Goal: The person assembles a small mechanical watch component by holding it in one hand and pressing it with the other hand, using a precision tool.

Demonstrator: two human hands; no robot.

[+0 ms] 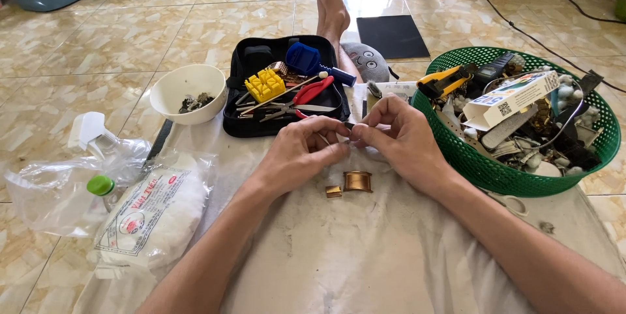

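Two gold links (352,183), one white bowl (188,92), one green basket (495,174).

Green mesh basket (482,164); white bowl (171,102); black tool case (233,121); yellow block (265,85); gold band pieces (357,181); beige marbled floor tiles (98,40).

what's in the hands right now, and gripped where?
Both the left hand and the right hand pinch one small dark part between their fingertips, one end each, above the white cloth. Too small to identify.

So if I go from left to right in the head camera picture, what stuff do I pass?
Clear plastic bag → white packet → white bowl → black tool case → small gold pieces → green basket.
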